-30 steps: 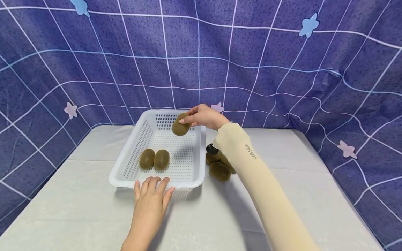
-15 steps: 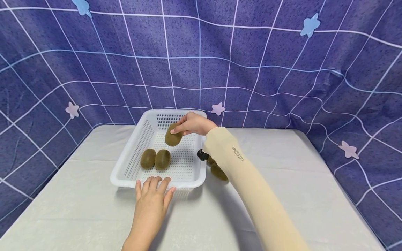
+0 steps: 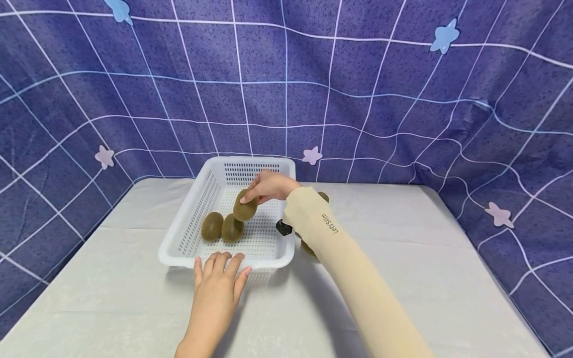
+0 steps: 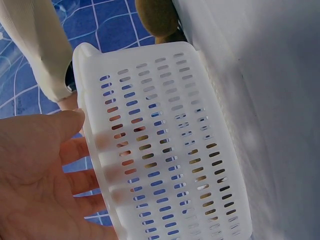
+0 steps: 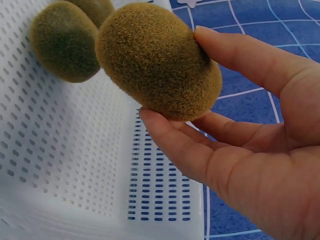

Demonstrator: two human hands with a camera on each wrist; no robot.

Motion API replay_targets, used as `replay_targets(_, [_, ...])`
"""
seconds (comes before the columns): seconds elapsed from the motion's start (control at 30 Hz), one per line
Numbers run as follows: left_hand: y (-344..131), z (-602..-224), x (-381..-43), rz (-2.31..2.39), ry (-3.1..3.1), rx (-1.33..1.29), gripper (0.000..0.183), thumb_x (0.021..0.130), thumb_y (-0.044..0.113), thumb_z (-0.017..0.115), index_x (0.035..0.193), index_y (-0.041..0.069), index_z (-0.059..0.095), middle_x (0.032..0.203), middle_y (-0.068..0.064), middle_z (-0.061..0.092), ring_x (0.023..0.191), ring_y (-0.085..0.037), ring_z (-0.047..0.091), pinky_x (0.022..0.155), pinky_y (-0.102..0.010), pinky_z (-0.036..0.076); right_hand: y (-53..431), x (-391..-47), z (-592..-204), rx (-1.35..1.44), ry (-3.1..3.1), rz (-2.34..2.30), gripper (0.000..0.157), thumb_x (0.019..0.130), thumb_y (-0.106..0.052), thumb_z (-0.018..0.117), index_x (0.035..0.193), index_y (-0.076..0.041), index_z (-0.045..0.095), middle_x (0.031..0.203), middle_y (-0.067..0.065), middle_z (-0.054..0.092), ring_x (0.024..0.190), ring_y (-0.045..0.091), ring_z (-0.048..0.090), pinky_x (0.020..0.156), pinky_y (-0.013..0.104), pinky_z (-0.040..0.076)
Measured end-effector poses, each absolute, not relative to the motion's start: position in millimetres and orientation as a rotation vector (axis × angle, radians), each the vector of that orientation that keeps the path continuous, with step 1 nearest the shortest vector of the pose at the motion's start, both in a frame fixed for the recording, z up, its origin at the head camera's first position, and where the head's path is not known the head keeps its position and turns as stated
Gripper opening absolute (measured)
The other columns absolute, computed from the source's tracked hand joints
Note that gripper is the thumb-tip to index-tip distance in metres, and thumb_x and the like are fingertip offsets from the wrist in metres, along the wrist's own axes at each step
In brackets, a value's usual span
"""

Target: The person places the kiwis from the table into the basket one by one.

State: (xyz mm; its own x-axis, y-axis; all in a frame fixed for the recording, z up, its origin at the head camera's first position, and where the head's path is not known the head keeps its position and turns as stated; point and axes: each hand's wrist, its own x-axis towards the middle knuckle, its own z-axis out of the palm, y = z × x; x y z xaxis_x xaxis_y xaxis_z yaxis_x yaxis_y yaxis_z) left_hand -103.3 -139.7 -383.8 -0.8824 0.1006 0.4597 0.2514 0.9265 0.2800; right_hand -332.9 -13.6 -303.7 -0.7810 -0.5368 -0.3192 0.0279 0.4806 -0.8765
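Observation:
A brown fuzzy kiwi (image 3: 244,209) is pinched between the thumb and fingers of my right hand (image 3: 270,186), over the inside of a white perforated plastic basket (image 3: 268,262). Two more kiwis lie side by side on the basket's floor: one at left (image 3: 211,226) and one beside it (image 3: 232,231), which the held kiwi overlaps in the head view. My left hand (image 3: 217,286) grips the near rim, fingers hooked over it to the inside. In the left wrist view the thumb lies along the rim above the slotted wall (image 4: 155,125).
Right of the basket, further kiwis (image 3: 309,248) sit on the white tablecloth (image 3: 425,258), mostly hidden by the beige right sleeve (image 3: 349,268). A black device (image 3: 284,227) is at the right wrist. A blue gridded curtain (image 3: 286,99) hangs behind the table.
My right hand has moved left and down with its kiwi, from the basket's back right corner to above the two kiwis inside. The left hand has stayed on the rim.

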Motion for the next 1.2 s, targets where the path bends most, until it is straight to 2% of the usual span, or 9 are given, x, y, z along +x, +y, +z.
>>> replay_targets(0.2, [-139,-384,-103,-0.471,-2.629,-0.257,0.032,0.093,0.027,0.065,0.117,0.006,0.064,0.115,-0.017,0.059,0.119,-0.041,0.048,0.104,-0.07,0.019,-15,-333,-310,-0.428,2.16,-1.233,0.029,0.08,-0.009,0.079,0.101,0.006,0.066,0.097,0.01,0.067,0.084,0.017,0.063,0.09,0.035,0.053])
replay_targets(0.4, [-139,-384,-103,-0.468,-2.618,-0.261,0.032,0.093,0.027,0.065,0.116,0.006,0.064,0.114,-0.017,0.059,0.119,-0.04,0.048,0.104,-0.07,0.019,-17,-332,-315,-0.409,2.157,-1.207,0.036,0.079,-0.008,0.079,0.106,0.007,0.061,0.096,0.009,0.063,0.079,0.016,0.06,0.09,0.038,0.052])
replay_targets(0.8, [-141,-386,-104,-0.46,-2.617,-0.26,0.032,0.092,0.028,0.065,0.115,0.006,0.065,0.113,-0.017,0.06,0.119,-0.04,0.047,0.103,-0.07,0.021,-18,-330,-322,-0.405,2.187,-1.098,0.035,0.08,-0.009,0.078,0.107,0.006,0.063,0.105,0.01,0.064,0.093,0.021,0.065,0.09,0.037,0.052])
replay_targets(1.07, [-140,-385,-103,-0.461,-2.606,-0.265,0.031,0.091,0.026,0.067,0.114,0.006,0.065,0.112,-0.017,0.06,0.118,-0.04,0.048,0.102,-0.071,0.021,-22,-331,-325,-0.406,2.192,-1.032,0.03,0.079,-0.01,0.08,0.102,0.005,0.067,0.102,0.008,0.065,0.089,0.017,0.063,0.085,0.032,0.054])
replay_targets(1.2, [-140,-385,-103,-0.46,-2.6,-0.268,0.031,0.092,0.026,0.066,0.115,0.006,0.065,0.112,-0.017,0.06,0.118,-0.04,0.048,0.103,-0.07,0.021,-24,-333,-327,-0.363,2.175,-1.021,0.029,0.079,-0.006,0.079,0.101,0.006,0.064,0.103,0.01,0.063,0.085,0.016,0.06,0.082,0.031,0.055])
